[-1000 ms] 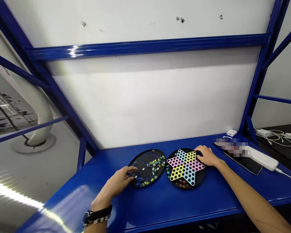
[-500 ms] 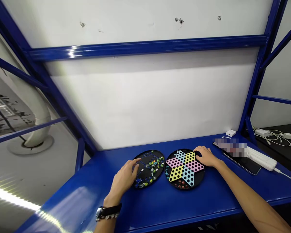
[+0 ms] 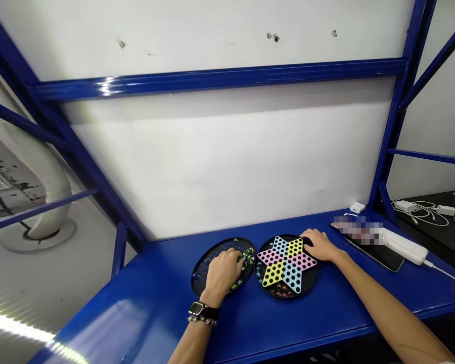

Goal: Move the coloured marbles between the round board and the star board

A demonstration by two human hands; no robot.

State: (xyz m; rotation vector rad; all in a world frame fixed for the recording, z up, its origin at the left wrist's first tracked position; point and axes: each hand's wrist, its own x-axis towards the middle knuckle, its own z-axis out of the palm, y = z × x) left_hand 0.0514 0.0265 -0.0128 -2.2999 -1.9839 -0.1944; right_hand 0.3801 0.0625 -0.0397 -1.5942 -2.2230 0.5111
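Observation:
My left hand [image 3: 224, 270] is over the left round black tray [image 3: 197, 292], its fingers curled down among glass marbles [image 3: 248, 257]. The fingertips are partly hidden, so anything pinched between them does not show. Beside this tray lies a round Chinese checkers board [image 3: 310, 283] with a star of pink, yellow and blue points full of holes. Red marbles [image 3: 282, 290] sit in its near part and bluish ones [image 3: 259, 272] at its left. My right hand [image 3: 318, 245] grips the board's far right rim, thumb and fingers curled at the edge.
Both round pieces lie on a blue table [image 3: 155, 283]. To the right are a phone [image 3: 375, 254], a white power bank [image 3: 405, 246] with a cable, and a small white case [image 3: 357, 208]. Blue frame bars and a white panel [image 3: 227, 162] stand behind.
My left hand has moved right and come over the marbles in the left tray, its fingers now curled down. My right hand stays at the board's rim. The camera view has shifted slightly.

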